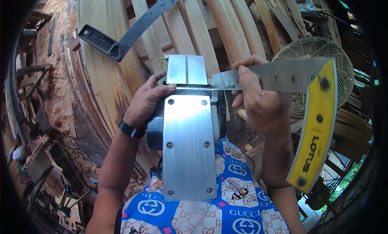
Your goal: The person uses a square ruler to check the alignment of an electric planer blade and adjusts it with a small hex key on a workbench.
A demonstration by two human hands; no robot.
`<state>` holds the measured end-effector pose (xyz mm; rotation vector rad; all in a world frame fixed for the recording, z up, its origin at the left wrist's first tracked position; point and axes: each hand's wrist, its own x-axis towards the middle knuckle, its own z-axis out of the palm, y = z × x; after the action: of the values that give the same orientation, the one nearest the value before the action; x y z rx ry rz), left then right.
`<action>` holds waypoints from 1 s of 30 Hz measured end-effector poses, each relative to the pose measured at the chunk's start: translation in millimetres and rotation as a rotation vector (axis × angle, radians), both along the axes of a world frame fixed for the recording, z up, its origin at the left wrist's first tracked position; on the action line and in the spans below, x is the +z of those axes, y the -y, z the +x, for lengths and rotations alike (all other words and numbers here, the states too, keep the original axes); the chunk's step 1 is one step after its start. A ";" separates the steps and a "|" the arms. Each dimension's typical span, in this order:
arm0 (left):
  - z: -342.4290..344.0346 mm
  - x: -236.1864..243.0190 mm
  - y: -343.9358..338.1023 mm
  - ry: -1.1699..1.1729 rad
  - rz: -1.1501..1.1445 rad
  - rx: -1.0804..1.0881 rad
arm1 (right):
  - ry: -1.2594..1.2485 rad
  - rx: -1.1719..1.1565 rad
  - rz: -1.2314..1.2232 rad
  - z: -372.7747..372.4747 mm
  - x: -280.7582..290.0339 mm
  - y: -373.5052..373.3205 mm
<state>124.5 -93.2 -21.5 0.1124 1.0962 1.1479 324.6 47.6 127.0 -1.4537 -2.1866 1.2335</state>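
An electric hand planer (pixel 189 147) rests sole up in front of me, its long metal plate toward my body and its short grooved front plate (pixel 186 69) away from me. My left hand (pixel 143 100) is closed around the planer's left side, its thumb by the gap between the plates where the blade edge (pixel 190 88) shows. My right hand (pixel 260 94) pinches the steel blade of a try square (pixel 277 75) with a yellow handle. The tip of that steel blade meets the right end of the gap. The fingers beneath it are partly hidden.
Several long wooden boards (pixel 103 19) lie beyond the planer. Across them lies a second square with a black handle (pixel 99 42). A round fan guard (pixel 313 52) stands at the right. Wood shavings (pixel 56 84) cover the ground at left, near scrap wood.
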 end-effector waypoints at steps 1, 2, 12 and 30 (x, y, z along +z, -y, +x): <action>0.0 -0.1 -0.3 0.001 0.000 -0.001 | 0.026 0.031 0.086 1.3 -0.7 3.1; -0.2 0.0 -0.5 0.007 -0.006 0.003 | 0.039 0.032 0.098 2.4 -1.5 6.5; 3.2 -0.7 -0.9 -0.025 -0.001 0.027 | -0.020 0.054 0.173 11.8 -4.7 32.9; 2.6 -1.8 -2.7 -0.019 0.034 0.025 | -0.242 -0.297 -0.002 34.1 -28.2 45.6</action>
<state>127.1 -90.5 -23.3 0.1368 1.0975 1.1904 358.7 2.0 98.8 -1.4777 -1.7424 1.2330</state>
